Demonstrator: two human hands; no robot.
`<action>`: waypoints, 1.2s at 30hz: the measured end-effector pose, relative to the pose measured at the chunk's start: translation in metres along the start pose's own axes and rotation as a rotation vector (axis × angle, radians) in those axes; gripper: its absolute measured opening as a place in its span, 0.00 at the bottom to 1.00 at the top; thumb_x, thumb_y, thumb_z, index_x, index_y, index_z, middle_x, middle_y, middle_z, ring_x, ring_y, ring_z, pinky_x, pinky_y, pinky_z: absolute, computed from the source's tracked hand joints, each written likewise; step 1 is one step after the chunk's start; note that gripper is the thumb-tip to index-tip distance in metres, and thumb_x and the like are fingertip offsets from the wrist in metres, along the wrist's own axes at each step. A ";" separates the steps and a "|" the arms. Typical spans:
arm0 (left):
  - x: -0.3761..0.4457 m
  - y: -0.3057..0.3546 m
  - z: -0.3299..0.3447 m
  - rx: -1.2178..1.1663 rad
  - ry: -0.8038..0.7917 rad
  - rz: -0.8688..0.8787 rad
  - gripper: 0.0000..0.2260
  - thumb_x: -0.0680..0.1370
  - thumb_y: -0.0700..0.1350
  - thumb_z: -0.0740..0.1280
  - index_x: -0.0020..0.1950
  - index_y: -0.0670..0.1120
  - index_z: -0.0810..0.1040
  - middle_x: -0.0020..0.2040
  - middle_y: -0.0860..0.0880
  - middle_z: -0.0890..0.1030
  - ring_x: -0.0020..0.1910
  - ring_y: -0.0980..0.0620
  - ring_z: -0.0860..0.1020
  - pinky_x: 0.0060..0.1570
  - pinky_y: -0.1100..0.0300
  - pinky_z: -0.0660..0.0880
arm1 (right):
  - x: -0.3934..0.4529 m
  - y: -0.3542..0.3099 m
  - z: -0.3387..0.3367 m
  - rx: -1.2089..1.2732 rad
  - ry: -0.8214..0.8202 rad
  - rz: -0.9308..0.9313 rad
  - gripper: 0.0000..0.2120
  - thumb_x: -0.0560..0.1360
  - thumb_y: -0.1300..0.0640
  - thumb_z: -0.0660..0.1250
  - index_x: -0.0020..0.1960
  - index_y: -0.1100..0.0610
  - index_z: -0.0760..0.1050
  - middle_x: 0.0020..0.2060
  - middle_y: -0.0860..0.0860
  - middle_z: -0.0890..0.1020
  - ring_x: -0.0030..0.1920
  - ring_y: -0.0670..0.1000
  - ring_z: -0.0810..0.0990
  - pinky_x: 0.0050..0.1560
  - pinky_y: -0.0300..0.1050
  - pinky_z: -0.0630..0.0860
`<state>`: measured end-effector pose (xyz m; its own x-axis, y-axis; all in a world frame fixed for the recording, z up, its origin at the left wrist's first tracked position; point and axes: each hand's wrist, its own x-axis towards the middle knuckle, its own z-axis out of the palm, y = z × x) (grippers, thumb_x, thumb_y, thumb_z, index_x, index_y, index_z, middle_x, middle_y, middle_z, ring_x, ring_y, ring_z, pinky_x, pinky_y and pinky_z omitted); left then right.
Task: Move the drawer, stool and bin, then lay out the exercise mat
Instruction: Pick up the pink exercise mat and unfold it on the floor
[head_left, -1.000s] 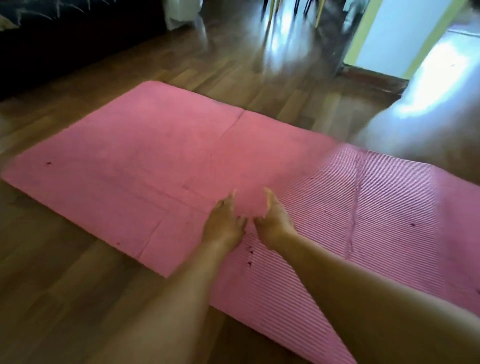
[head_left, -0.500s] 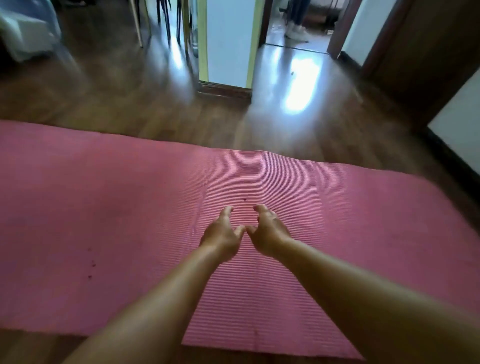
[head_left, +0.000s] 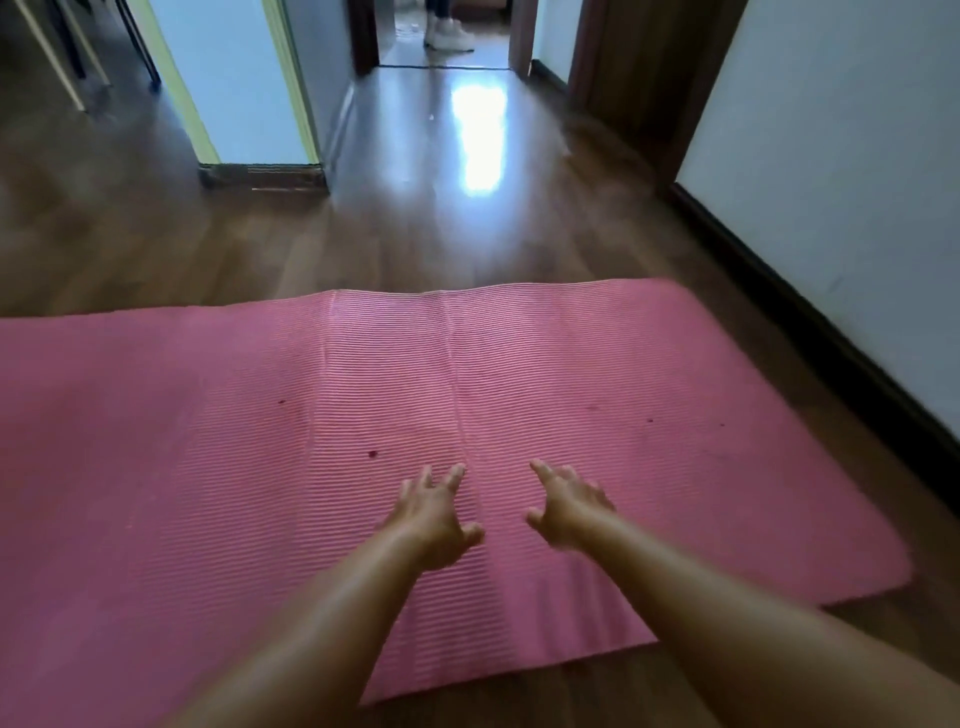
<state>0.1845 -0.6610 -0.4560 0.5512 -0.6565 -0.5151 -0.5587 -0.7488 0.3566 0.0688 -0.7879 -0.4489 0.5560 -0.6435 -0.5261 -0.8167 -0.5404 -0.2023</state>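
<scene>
A pink ribbed exercise mat (head_left: 649, 395) lies unrolled and flat on the wooden floor, running off the left edge of view; its right end with rounded corners shows. My left hand (head_left: 434, 512) and my right hand (head_left: 566, 506) are stretched out over the mat's near middle, palms down, fingers spread, holding nothing. A crease runs across the mat between the hands. No drawer, stool or bin is in view.
A white wall with dark skirting (head_left: 831, 332) runs along the right, close to the mat's end. A wall corner (head_left: 260, 171) stands beyond the mat. A glossy hallway leads to a doorway where a person's white shoes (head_left: 449, 36) stand. Chair legs (head_left: 67, 62) show at top left.
My view has swung right along the mat to its right end. My hands, held close together before, have moved apart with fingers spread.
</scene>
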 end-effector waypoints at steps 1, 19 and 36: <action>0.003 0.007 0.011 0.007 -0.022 -0.016 0.39 0.74 0.59 0.67 0.77 0.59 0.46 0.79 0.45 0.44 0.78 0.40 0.44 0.73 0.40 0.55 | 0.004 0.017 0.001 -0.002 -0.018 0.025 0.35 0.76 0.43 0.63 0.77 0.42 0.47 0.78 0.52 0.52 0.75 0.63 0.55 0.72 0.59 0.60; -0.010 0.057 0.083 0.047 -0.019 -0.094 0.39 0.70 0.54 0.73 0.75 0.63 0.53 0.79 0.52 0.43 0.78 0.42 0.43 0.65 0.30 0.59 | -0.013 0.136 0.025 0.041 -0.053 0.066 0.35 0.72 0.46 0.70 0.73 0.38 0.56 0.77 0.50 0.49 0.74 0.62 0.51 0.70 0.61 0.63; -0.029 0.048 0.086 0.084 -0.028 -0.030 0.40 0.73 0.50 0.71 0.77 0.56 0.50 0.80 0.50 0.44 0.78 0.44 0.44 0.72 0.41 0.56 | -0.037 0.126 0.023 -0.063 -0.102 0.110 0.38 0.74 0.43 0.67 0.77 0.43 0.49 0.77 0.56 0.49 0.74 0.64 0.54 0.72 0.53 0.59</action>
<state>0.0888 -0.6702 -0.4909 0.5515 -0.6304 -0.5463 -0.5930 -0.7569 0.2749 -0.0583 -0.8199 -0.4735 0.4429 -0.6436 -0.6242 -0.8587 -0.5048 -0.0888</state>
